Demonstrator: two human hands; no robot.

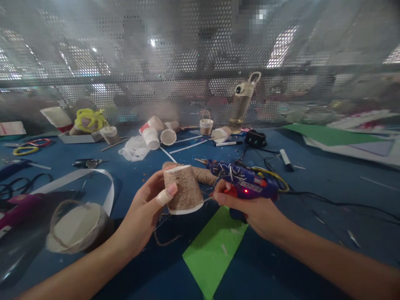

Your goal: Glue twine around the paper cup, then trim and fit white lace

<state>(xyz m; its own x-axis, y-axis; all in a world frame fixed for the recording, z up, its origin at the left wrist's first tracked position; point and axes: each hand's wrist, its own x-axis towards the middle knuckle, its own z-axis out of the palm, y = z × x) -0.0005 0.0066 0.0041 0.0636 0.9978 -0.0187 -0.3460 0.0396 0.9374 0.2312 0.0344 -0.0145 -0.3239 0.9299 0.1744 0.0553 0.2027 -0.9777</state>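
Observation:
My left hand point(146, 208) grips a paper cup point(183, 189) wound with brown twine, the thumb, with a pale band around it, pressed on its side. White bands of bare cup show at both ends. Between the fingertips of my right hand point(246, 204) is a strand of twine point(208, 200) that runs to the cup's lower edge. Right behind that hand is a blue hot glue gun point(246, 179) with a lit red light, its nozzle pointing left. A roll of twine point(204, 176) lies behind the cup. Green paper point(215, 254) lies below my hands.
At left are a twine-wrapped basket point(79, 229), a purple glue gun point(21, 212) and white ribbon point(109, 187). Several paper cups point(152, 137), a small basket point(206, 125) and a water bottle point(242, 104) stand or lie along the back. Black cords point(328, 200) cross the right side.

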